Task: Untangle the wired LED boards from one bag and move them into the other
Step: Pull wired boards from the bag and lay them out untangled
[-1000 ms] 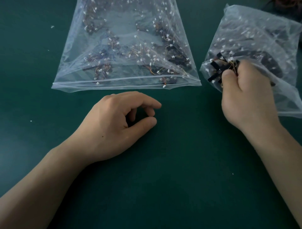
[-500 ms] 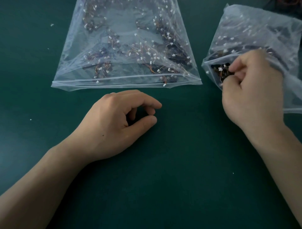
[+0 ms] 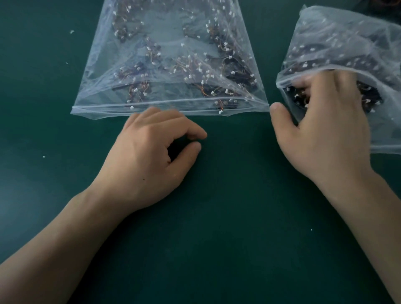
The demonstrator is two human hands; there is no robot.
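A large clear zip bag (image 3: 169, 39) lies flat at the top centre with wired LED boards (image 3: 234, 71) scattered inside it. At the right edge a second clear bag (image 3: 347, 32) holds a dense dark pile of boards (image 3: 368, 97). My right hand (image 3: 321, 134) has its fingers pushed into this bag's mouth under the plastic, blurred, while the thumb stays spread outside at the bag's left corner. My left hand (image 3: 147, 160) rests on the table just below the large bag's zip edge, fingers loosely curled and holding nothing.
Everything lies on a dark green table (image 3: 217, 238). A few small white specks (image 3: 71, 32) lie on it at the left. A dark bundle with wires (image 3: 388, 2) shows at the top right corner.
My right hand held a clump of boards at the right bag's mouth, then pushed into the bag; the clump is no longer visible in it. My left hand has barely moved.
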